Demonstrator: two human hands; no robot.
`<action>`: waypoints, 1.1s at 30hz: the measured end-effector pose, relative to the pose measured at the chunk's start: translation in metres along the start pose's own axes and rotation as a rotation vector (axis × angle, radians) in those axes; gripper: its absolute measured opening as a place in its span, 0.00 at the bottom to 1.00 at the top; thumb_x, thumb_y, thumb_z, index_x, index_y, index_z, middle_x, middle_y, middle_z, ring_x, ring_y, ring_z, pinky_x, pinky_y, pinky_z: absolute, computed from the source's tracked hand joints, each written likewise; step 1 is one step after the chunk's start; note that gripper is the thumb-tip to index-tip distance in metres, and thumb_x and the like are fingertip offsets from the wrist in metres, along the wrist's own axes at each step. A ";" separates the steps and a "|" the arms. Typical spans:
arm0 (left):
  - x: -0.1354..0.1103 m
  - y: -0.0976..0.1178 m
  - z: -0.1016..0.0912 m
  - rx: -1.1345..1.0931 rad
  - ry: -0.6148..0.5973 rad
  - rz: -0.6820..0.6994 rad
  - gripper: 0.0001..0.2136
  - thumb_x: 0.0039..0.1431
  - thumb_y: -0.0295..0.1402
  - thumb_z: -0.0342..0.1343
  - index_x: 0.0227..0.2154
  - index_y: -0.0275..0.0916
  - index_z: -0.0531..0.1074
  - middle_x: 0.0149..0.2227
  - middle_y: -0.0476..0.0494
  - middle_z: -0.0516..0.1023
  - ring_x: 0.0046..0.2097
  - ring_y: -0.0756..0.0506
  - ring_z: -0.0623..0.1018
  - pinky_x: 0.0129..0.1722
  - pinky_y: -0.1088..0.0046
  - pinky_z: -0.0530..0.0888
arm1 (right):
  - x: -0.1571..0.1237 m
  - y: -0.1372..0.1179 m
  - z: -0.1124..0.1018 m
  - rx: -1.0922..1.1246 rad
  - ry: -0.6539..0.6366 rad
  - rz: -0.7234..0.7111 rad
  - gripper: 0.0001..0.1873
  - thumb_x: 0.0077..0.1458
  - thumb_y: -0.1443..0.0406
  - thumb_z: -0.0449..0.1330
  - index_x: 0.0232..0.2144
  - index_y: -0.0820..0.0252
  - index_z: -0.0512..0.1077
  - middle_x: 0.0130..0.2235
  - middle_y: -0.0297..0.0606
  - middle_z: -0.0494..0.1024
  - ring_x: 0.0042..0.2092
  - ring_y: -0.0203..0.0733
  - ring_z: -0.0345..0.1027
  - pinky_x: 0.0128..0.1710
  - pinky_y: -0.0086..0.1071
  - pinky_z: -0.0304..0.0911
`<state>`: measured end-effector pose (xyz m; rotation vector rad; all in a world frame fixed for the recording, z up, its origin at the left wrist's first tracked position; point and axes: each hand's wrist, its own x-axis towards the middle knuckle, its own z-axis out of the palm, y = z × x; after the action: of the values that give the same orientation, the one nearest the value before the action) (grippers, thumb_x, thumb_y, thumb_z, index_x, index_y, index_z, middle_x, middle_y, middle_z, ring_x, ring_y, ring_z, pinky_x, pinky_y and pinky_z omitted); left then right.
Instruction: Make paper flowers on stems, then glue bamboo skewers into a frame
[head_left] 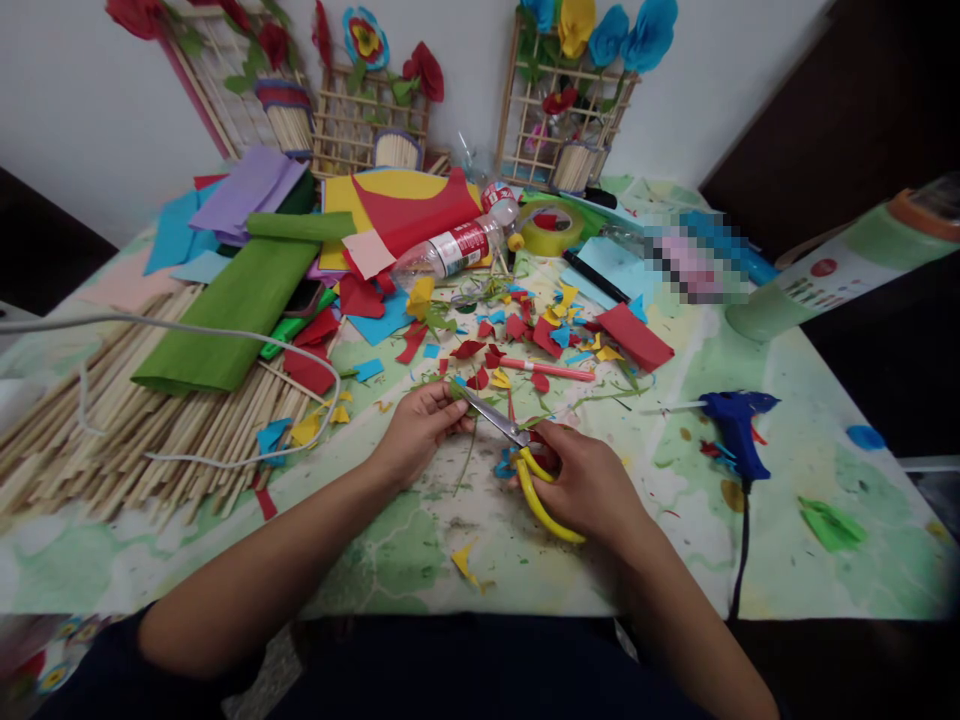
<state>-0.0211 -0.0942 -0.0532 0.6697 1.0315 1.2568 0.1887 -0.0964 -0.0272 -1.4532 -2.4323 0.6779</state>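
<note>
The person's left hand (426, 432) pinches a small green piece (457, 391) between thumb and fingers, above the near middle of the table (405, 565). The right hand (589, 478) is closed around the yellow handles of the scissors (519, 434), their blades pointing far and left, tips at the green piece. Just beyond lies a red stick (551, 370) among paper scraps; a blue glue gun (736, 430) lies to the right, wooden sticks (161, 430) to the left.
</note>
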 end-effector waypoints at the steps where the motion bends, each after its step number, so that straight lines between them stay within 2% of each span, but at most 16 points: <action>1: 0.000 0.000 0.000 0.002 0.003 -0.002 0.06 0.44 0.29 0.63 0.26 0.34 0.72 0.22 0.50 0.72 0.24 0.54 0.72 0.27 0.78 0.69 | 0.000 0.000 0.000 -0.003 0.003 0.001 0.17 0.48 0.54 0.59 0.39 0.55 0.68 0.29 0.34 0.72 0.28 0.38 0.63 0.26 0.27 0.51; 5: 0.001 0.001 0.001 0.011 0.011 0.019 0.07 0.45 0.30 0.63 0.26 0.34 0.72 0.22 0.50 0.72 0.24 0.54 0.72 0.27 0.78 0.70 | 0.000 0.000 -0.001 -0.029 0.029 -0.001 0.19 0.46 0.52 0.60 0.39 0.56 0.68 0.29 0.35 0.73 0.28 0.39 0.63 0.26 0.28 0.50; 11: 0.001 0.000 0.001 0.066 0.033 0.060 0.08 0.44 0.31 0.64 0.26 0.35 0.71 0.21 0.51 0.73 0.25 0.53 0.73 0.29 0.77 0.71 | 0.001 0.000 -0.003 -0.066 0.055 -0.017 0.18 0.47 0.53 0.58 0.38 0.57 0.68 0.28 0.36 0.72 0.28 0.40 0.63 0.26 0.29 0.51; 15: 0.001 0.001 0.001 0.080 0.052 0.065 0.08 0.44 0.32 0.64 0.26 0.35 0.71 0.21 0.51 0.73 0.24 0.53 0.73 0.28 0.77 0.72 | 0.001 0.002 -0.004 -0.063 0.049 -0.006 0.17 0.48 0.55 0.58 0.39 0.57 0.68 0.29 0.36 0.73 0.28 0.39 0.63 0.26 0.29 0.51; 21: 0.001 0.002 0.002 0.044 0.076 0.072 0.10 0.43 0.32 0.64 0.27 0.34 0.71 0.22 0.50 0.74 0.25 0.53 0.74 0.28 0.78 0.72 | 0.000 0.002 -0.005 -0.046 0.022 -0.016 0.19 0.48 0.54 0.58 0.40 0.57 0.68 0.29 0.37 0.73 0.29 0.41 0.64 0.27 0.29 0.51; 33: 0.002 -0.001 0.000 0.025 0.039 0.051 0.09 0.44 0.31 0.64 0.28 0.34 0.71 0.23 0.49 0.76 0.26 0.52 0.75 0.29 0.78 0.73 | 0.002 0.003 -0.002 -0.026 0.010 -0.001 0.18 0.47 0.53 0.59 0.38 0.57 0.69 0.30 0.37 0.74 0.29 0.39 0.64 0.27 0.28 0.51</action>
<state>-0.0207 -0.0924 -0.0547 0.6968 1.0699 1.3071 0.1911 -0.0925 -0.0272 -1.4614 -2.4432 0.6401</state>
